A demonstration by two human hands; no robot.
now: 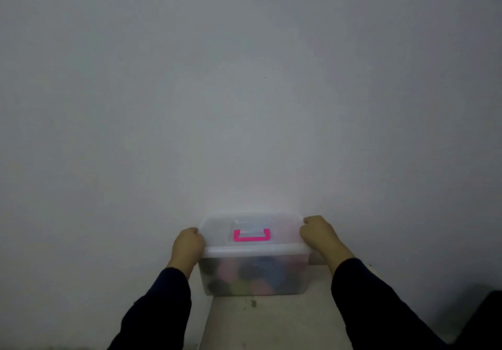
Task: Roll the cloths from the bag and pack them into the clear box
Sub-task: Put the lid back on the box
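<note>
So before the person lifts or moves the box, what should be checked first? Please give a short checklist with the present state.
1. Lid on the box: ok, it covers the top.
2. Lid clipped shut at both ends: cannot tell, the hands hide the edges.
3. Left hand holds the left end of the lid: ok, fingers are curled over the edge.
4. Right hand holds the right end: ok, same hold.
5. Rolled cloths inside: ok, coloured rolls show through the wall.
6. Pink handle lying flat: ok, neither hand is on it.
7. Bag emptied: cannot tell, no bag is in view.
</note>
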